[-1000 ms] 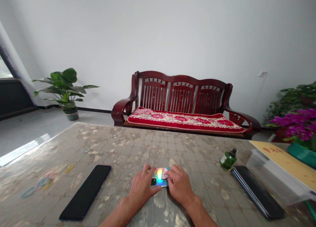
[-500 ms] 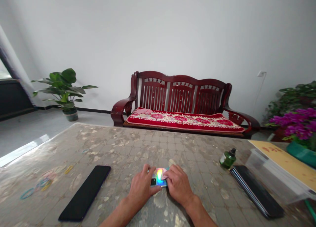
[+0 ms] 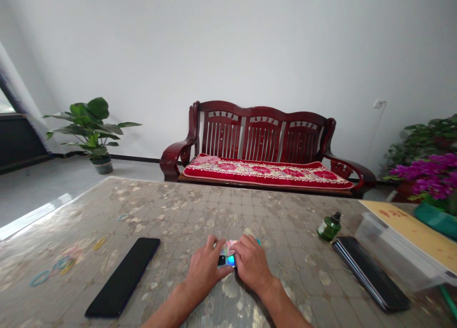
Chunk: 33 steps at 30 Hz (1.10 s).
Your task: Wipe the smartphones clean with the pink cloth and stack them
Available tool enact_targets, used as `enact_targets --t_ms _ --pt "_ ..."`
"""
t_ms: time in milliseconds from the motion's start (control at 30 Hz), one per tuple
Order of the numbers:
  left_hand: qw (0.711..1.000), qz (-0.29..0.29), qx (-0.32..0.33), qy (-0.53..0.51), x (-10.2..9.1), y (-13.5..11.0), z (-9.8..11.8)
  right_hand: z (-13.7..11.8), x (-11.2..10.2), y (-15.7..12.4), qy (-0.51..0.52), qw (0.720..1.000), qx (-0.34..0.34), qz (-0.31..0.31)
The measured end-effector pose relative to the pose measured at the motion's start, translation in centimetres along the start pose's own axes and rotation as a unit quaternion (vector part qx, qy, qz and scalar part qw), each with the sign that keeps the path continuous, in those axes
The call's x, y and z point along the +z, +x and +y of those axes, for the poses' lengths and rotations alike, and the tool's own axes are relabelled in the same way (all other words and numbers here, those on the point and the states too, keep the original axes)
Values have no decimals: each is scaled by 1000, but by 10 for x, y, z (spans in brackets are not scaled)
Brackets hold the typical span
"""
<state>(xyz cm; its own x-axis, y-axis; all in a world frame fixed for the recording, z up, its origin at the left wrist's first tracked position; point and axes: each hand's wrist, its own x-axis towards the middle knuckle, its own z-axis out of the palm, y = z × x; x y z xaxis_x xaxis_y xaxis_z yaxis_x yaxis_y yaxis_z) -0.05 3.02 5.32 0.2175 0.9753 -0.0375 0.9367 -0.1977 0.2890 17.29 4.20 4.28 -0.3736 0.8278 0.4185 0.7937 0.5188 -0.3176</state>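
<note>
A phone (image 3: 232, 260) with a shiny, rainbow-reflecting back and a dark camera block lies flat at the middle of the table. My left hand (image 3: 206, 261) grips its left end, thumb along the near edge and fingers at the far edge. Pinched in the fingers of my right hand (image 3: 253, 261) is a small pink cloth (image 3: 232, 246), pressed onto the phone's back. My right hand covers much of the phone; a bit of its teal far corner shows beyond the knuckles.
A black phone-like slab (image 3: 123, 276) lies left, near several hair ties (image 3: 59, 266). On the right are a green bottle (image 3: 329, 227), a dark glossy case (image 3: 369, 273) and a clear plastic box (image 3: 385, 252). A wooden bench (image 3: 262, 128) stands beyond the patterned table (image 3: 285, 223).
My right hand has slid slightly left and away from me with the cloth across the phone's back. My left hand keeps its grip; the view has tilted slightly.
</note>
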Motion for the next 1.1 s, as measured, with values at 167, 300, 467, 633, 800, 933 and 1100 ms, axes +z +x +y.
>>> enact_targets --t_ms 167,300,467,633,800,933,1100 --pt "1000 14 6 0 4 0 -3 3 -1 2 -13 999 27 12" --pt "1000 19 6 0 8 1 -6 5 -2 4 -33 998 42 23" --pt "1000 23 12 -1 8 2 -5 -1 -1 2 -4 1000 -17 -9" --pt "1000 23 5 3 8 2 -6 3 -2 4 -5 999 32 9" --pt "1000 23 7 1 7 2 -6 2 -2 4 -4 1000 28 11" --pt "1000 20 4 -2 6 3 -4 -2 0 2 15 1000 -10 -9" --pt "1000 20 8 -5 5 2 -5 5 -1 4 -5 999 38 5"
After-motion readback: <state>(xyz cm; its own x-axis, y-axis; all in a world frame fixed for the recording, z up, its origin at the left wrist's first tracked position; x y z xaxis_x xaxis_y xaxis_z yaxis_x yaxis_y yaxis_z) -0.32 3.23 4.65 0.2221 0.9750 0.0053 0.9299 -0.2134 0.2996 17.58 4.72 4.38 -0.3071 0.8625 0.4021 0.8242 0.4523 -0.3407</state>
